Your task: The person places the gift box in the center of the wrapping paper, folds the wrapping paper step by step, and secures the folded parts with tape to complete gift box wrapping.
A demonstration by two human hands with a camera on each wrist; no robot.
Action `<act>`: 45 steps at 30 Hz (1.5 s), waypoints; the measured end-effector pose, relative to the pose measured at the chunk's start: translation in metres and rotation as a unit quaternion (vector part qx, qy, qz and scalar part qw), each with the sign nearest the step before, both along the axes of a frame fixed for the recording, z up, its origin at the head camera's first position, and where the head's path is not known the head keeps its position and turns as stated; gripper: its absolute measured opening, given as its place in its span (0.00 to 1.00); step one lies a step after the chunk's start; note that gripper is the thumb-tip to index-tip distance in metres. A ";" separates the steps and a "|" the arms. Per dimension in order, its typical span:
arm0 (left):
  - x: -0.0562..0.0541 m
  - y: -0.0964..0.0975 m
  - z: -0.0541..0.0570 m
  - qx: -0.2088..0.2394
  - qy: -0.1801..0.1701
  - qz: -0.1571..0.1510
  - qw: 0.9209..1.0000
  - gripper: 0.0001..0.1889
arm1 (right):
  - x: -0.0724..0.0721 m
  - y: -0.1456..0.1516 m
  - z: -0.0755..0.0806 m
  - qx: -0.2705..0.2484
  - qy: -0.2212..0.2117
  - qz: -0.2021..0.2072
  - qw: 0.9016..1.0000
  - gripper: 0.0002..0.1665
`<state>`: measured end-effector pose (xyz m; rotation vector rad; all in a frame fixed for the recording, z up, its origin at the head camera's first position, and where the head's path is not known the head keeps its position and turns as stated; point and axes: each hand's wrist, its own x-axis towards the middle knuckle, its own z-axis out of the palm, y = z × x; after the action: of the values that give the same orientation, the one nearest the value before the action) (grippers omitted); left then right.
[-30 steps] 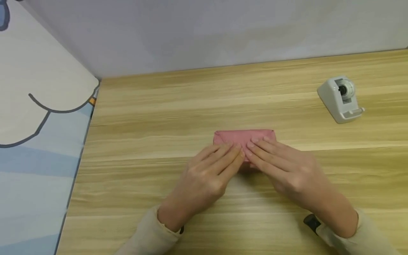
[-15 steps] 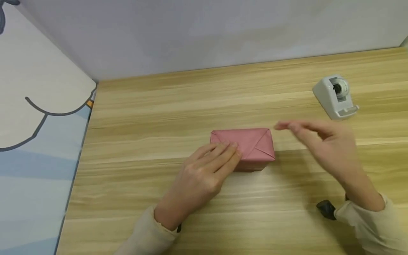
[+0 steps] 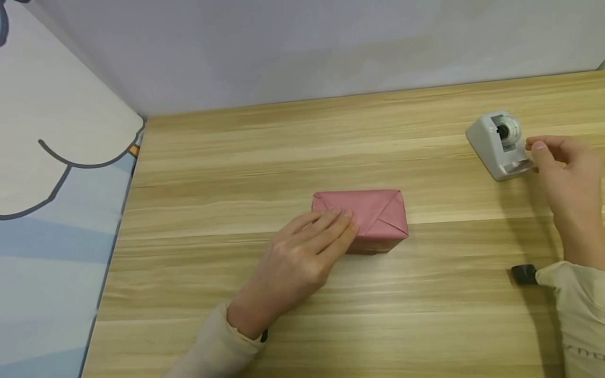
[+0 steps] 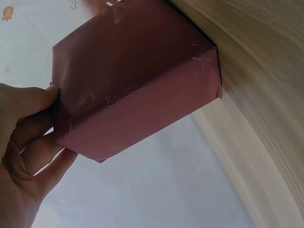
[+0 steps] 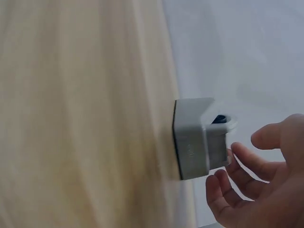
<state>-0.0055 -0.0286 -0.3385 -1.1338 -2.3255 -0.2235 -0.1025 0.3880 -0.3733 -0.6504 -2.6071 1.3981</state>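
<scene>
A box wrapped in pink paper (image 3: 366,205) sits on the wooden table, with folded flaps meeting on its top. My left hand (image 3: 302,257) rests on its near left part, fingers extended over the top. The left wrist view shows the thumb touching the lower left edge of the wrapped box (image 4: 128,76). At the far right stands a white tape dispenser (image 3: 489,144) carrying a clear roll. Beside its cutter end is my right hand (image 3: 569,178). In the right wrist view, the thumb is apart from the bent fingers (image 5: 247,166), which are close to the tape dispenser (image 5: 192,142).
A pale wall (image 3: 331,47) rises behind the table (image 3: 227,173). A panel with a cartoon print (image 3: 61,210) borders the table on the left. A dark device (image 3: 523,274) sticks out from the right sleeve.
My right hand has left the wrapped box and moved right and away from me to the tape dispenser. The left hand has stayed on the box, whose right end is now uncovered.
</scene>
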 end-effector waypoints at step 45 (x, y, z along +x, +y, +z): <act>-0.003 0.007 -0.003 0.018 0.029 -0.010 0.999 0.13 | 0.003 0.025 -0.007 -0.045 -0.063 0.054 0.996 0.12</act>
<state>-0.0082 -0.0218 -0.3415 -1.1319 -2.2519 -0.2352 -0.0995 0.4133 -0.3803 -0.6375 -2.7258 1.5626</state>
